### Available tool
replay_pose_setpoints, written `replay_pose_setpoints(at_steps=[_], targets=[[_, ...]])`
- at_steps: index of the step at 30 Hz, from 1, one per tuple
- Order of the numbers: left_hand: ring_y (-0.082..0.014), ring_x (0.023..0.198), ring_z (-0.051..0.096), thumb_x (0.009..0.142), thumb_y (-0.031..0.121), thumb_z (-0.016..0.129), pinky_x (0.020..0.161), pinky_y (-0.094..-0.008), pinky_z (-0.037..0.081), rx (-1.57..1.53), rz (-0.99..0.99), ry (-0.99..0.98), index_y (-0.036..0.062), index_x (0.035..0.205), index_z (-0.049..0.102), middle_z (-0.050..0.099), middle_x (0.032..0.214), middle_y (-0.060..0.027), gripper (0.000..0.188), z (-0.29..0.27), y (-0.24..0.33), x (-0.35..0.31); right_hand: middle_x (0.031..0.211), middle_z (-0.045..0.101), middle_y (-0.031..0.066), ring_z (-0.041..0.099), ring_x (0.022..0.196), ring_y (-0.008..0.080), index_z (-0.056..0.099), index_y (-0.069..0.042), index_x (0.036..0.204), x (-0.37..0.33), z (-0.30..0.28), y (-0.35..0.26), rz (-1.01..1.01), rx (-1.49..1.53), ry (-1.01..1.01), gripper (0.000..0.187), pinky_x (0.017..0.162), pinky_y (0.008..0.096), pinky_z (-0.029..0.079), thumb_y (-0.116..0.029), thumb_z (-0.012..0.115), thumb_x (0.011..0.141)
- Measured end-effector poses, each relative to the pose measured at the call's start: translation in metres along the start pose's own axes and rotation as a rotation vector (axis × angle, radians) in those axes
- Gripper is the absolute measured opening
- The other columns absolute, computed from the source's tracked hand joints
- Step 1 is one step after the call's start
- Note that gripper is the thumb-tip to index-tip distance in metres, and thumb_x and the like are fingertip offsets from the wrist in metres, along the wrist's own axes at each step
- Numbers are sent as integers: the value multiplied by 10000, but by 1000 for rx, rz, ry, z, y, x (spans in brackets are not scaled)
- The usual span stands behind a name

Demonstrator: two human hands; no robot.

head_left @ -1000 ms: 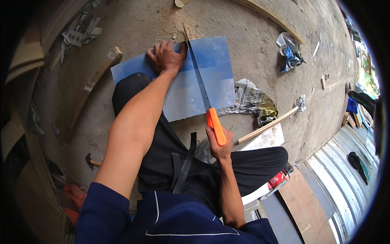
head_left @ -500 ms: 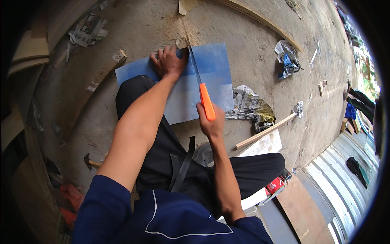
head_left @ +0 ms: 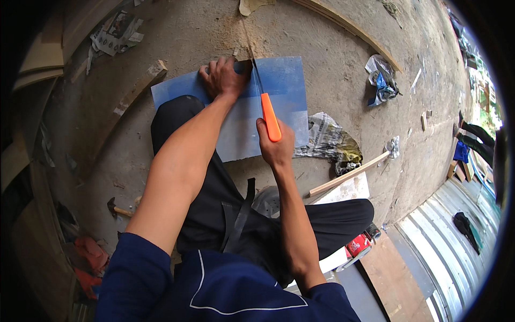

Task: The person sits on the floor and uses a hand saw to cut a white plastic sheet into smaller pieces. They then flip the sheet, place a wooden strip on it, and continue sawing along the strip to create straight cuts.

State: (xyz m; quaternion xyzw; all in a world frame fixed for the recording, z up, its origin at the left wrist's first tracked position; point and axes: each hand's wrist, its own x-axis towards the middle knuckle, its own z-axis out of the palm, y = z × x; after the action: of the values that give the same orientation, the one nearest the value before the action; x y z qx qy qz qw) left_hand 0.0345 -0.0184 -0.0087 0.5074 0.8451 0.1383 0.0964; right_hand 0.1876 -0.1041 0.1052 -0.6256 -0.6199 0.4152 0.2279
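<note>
In my right hand (head_left: 278, 146) is a handsaw (head_left: 271, 119) with an orange handle. Its thin blade points away from me and crosses the far edge of a flat blue board (head_left: 284, 88). My left hand (head_left: 225, 83) grips the board's far edge, just left of the blade, its fingertips at the edge. A dark patch shows between this hand and the blade; I cannot tell whether it is a cut gap or shadow. My left knee (head_left: 179, 110) rests over the board's left part.
Sawdust (head_left: 260, 37) lies on the concrete floor beyond the board. Around it are crumpled newspaper (head_left: 324, 134), a wooden strip (head_left: 348, 174), a long timber (head_left: 354, 32) and a hammer (head_left: 120, 210) at left. A red can (head_left: 358, 245) stands by my right leg.
My right hand has pushed the saw a little forward, away from me, along its line. My left hand keeps its hold at the board's far edge.
</note>
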Motion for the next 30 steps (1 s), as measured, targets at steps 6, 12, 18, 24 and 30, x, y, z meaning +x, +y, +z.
replay_pose_setpoints(at_steps=[6, 12, 18, 24, 30], targets=[[-200, 1076, 519, 829, 657, 512, 1061, -452, 202, -24, -48, -10, 156, 1012, 707, 644, 1048, -31, 568, 1, -7, 1, 577, 533, 170, 510, 498, 342, 551, 9, 699, -29, -1, 0, 27, 148, 45, 238, 495, 374, 400, -150, 646, 848], [-191, 1055, 535, 833, 622, 537, 1037, -436, 218, -5, -14, -6, 181, 1052, 698, 655, 1025, -10, 519, -2, 2, 0, 571, 533, 163, 512, 491, 328, 555, 19, 699, 8, 9, -4, 27, 107, 56, 241, 498, 376, 399, -149, 647, 846], [-201, 1065, 518, 831, 652, 500, 1048, -444, 207, -41, -34, 14, 163, 1029, 703, 646, 1025, -31, 566, 1, -7, 1, 575, 529, 176, 516, 505, 357, 540, 23, 687, -30, -7, 0, 10, 99, 6, 263, 496, 388, 395, -156, 651, 844], [-189, 1054, 537, 835, 628, 529, 1041, -445, 211, 6, -14, 4, 176, 1034, 699, 659, 1027, -11, 523, -1, 3, 1, 579, 529, 193, 502, 500, 367, 519, 19, 663, 16, 3, 0, -2, 73, 38, 289, 494, 398, 392, -164, 660, 836], [-192, 1073, 525, 839, 616, 527, 1046, -454, 206, 12, -18, 49, 175, 1030, 701, 655, 1026, -13, 511, 3, -5, 0, 568, 522, 177, 513, 493, 334, 545, 27, 685, -31, -12, 1, 46, 170, 18, 268, 496, 393, 388, -164, 654, 839]])
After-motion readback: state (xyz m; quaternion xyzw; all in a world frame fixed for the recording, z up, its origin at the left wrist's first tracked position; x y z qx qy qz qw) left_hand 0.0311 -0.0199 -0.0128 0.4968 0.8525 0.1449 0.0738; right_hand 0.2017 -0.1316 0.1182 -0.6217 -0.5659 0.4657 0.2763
